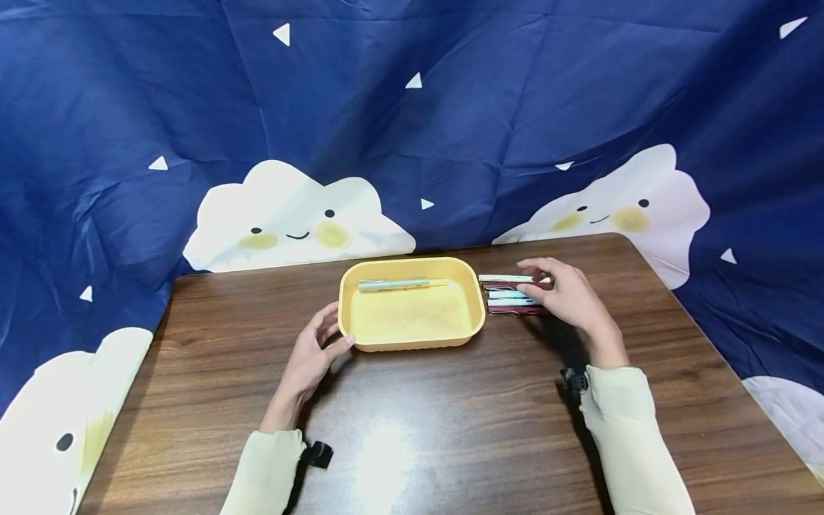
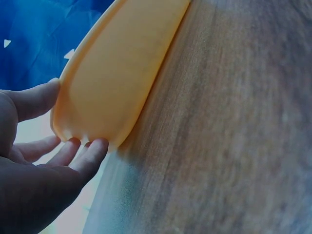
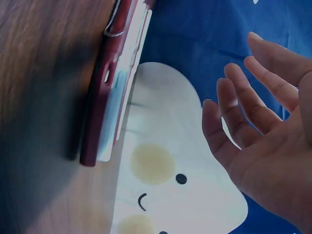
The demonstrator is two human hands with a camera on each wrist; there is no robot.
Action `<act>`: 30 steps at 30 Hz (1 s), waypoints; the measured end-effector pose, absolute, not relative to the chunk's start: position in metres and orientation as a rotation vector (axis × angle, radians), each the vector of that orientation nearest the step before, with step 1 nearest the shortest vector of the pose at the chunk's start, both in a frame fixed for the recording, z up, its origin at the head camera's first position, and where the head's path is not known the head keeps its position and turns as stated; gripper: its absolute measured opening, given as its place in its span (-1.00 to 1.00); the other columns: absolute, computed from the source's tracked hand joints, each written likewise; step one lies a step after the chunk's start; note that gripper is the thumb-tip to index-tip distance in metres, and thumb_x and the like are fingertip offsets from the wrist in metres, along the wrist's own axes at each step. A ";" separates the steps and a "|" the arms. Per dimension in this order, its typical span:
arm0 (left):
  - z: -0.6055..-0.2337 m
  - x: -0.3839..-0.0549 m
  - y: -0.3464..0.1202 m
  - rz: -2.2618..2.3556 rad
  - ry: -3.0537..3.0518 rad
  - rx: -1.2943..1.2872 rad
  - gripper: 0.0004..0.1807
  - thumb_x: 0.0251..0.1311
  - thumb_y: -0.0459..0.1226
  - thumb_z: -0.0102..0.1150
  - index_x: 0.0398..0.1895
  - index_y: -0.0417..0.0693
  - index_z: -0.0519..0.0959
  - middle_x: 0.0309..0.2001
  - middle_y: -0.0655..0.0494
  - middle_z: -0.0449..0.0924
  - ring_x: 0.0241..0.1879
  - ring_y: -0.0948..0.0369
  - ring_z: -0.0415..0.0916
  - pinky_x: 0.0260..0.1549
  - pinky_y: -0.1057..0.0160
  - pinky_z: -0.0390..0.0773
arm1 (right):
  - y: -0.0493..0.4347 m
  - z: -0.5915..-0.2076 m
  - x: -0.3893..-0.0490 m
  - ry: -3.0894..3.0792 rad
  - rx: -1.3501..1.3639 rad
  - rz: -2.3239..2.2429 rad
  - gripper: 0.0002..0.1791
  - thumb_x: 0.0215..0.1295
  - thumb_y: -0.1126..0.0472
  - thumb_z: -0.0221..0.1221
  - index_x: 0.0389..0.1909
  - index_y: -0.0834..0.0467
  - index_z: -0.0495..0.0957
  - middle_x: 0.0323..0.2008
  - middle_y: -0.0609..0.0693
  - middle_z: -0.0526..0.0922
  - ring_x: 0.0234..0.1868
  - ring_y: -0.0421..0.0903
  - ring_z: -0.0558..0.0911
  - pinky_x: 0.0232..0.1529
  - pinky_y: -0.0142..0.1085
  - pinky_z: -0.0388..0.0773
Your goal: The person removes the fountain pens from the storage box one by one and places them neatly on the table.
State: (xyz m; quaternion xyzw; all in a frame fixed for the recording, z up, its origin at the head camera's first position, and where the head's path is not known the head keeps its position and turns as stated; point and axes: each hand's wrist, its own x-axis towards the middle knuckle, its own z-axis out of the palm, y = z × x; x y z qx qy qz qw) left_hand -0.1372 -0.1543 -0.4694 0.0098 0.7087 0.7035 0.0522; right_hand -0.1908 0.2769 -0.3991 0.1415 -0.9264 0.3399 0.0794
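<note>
Left hand [image 1: 310, 363] clamps fingers on box [image 1: 412, 318]; right hand [image 1: 569, 295], fingers apart, over pens [image 1: 505, 294] near far desk [image 1: 489, 429] edge: better pinch one only.

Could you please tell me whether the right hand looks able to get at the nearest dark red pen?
Probably yes: the right hand hovers near the dark red pen, its fingers empty, with nothing visible between.

**One Tray, One Pair of Hands at the Table**

One left hand [image 1: 312, 357] and one right hand [image 1: 569, 293] appeared at one wooden table [image 1: 450, 429]. One yellow tray [image 1: 412, 318] contained one light-blue pen [image 1: 394, 285]; at least four more pens [image 1: 511, 312] lay outside, their exact number partly hidden. Two pale sleeves [image 1: 621, 408] and two black wrist cameras [image 1: 318, 455] were visible. One blue backdrop [image 1: 386, 136] showed four printed clouds [image 1: 292, 207] and eight white triangles [image 1: 282, 33].
</note>
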 end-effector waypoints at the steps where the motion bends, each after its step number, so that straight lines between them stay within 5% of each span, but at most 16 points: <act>1: -0.470 -0.137 -0.154 2.138 2.156 0.029 -0.22 0.22 -0.54 0.29 0.50 -0.23 0.22 0.35 -0.26 0.34 0.33 -0.10 0.34 0.05 0.43 0.51 | 0.275 -0.398 -0.191 -2.767 0.435 1.024 -0.59 0.26 0.31 0.38 0.13 0.27 0.61 -0.13 0.18 0.69 -0.14 0.11 0.62 -0.12 -0.04 0.53; 16: -0.470 -0.137 -0.154 2.127 2.168 0.022 -0.23 0.23 -0.53 0.29 0.50 -0.21 0.23 0.35 -0.25 0.35 0.33 -0.10 0.33 0.06 0.42 0.50 | 0.258 -0.392 -0.196 -2.778 0.482 1.087 -0.56 0.31 0.24 0.36 0.18 0.25 0.58 0.06 0.22 0.65 -0.02 0.17 0.62 -0.06 0.09 0.56; 30: -0.470 -0.138 -0.154 2.133 2.163 0.037 -0.23 0.23 -0.55 0.28 0.50 -0.23 0.23 0.34 -0.27 0.34 0.32 -0.10 0.34 0.06 0.42 0.50 | 0.231 -0.387 -0.203 -2.722 0.571 1.163 -0.61 0.25 0.32 0.38 0.11 0.27 0.63 0.00 0.18 0.68 -0.03 0.16 0.63 -0.07 0.06 0.53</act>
